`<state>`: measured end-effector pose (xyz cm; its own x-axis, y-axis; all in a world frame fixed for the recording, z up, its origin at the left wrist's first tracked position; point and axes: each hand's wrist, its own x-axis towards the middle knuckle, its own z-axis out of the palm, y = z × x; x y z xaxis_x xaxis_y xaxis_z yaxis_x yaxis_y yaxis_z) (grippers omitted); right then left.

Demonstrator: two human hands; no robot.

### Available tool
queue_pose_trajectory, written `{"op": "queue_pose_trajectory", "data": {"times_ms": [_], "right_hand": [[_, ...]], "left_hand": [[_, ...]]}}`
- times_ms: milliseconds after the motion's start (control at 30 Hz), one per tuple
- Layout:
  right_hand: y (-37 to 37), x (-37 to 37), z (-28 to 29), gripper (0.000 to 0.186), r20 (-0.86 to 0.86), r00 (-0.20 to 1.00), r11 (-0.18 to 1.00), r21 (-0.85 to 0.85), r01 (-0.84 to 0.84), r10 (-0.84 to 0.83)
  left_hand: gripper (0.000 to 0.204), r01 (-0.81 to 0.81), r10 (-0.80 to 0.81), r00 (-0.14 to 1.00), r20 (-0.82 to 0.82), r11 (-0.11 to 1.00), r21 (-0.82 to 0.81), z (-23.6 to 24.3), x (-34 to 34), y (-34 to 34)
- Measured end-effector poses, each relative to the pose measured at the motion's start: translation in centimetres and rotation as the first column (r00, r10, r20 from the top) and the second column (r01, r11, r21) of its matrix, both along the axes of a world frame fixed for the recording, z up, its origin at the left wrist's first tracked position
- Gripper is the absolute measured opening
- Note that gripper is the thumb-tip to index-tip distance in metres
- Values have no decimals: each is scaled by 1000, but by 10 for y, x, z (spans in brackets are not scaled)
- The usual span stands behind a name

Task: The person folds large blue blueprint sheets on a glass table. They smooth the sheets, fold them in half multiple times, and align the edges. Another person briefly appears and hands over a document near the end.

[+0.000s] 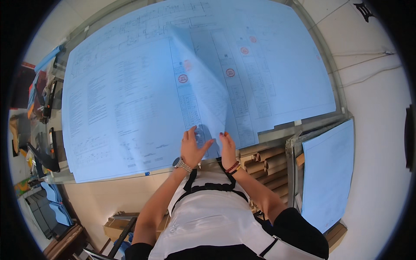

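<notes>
Large light-blue printed drawing sheets (130,104) cover a glass-topped table, carrying line plans, blocks of text and round red stamps. At the near edge, one sheet's right side is lifted and curls into a fold (208,93). My right hand (228,149), with red and yellow bands at its wrist, pinches this raised edge near its lower end. Just left of it, my left hand (193,147), wearing a metal watch (178,163), rests on the paper, thumb and fingers apart. Its fingertips touch the printed column beside the fold.
Brown cardboard tubes (271,162) lie beneath the table at the right. Another blue sheet (329,173) covers a lower surface beside them. Black staplers or similar tools (47,151) crowd the left edge. A cardboard box (115,227) stands on the floor at lower left.
</notes>
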<state>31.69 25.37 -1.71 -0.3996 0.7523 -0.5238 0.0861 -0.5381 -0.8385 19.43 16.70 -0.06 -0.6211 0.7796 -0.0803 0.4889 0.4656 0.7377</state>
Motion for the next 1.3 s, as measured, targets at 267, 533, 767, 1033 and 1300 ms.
{"op": "queue_pose_trajectory", "data": {"times_ms": [267,533,767,1033,1300], "right_hand": [[-3,-5,11,36,-396,850,914,-344,214,-348],[1,8,-20,57,129,959,860,423,-285,254],[-12,-12,10,58,466,802,451,664,-596,373],[-16,-16,-4,55,483,818,424,700,-575,312],[-13,-14,-2,64,5,969,839,498,-217,248]], "left_hand": [[95,-45,31,990,-137,994,-97,5,6,13],[39,-394,215,654,725,915,83,-31,-28,-42],[32,-608,325,761,561,657,445,-51,-15,-113],[40,-132,-38,956,290,829,543,47,-28,-74],[88,395,-397,907,141,918,49,24,-25,-24]]}}
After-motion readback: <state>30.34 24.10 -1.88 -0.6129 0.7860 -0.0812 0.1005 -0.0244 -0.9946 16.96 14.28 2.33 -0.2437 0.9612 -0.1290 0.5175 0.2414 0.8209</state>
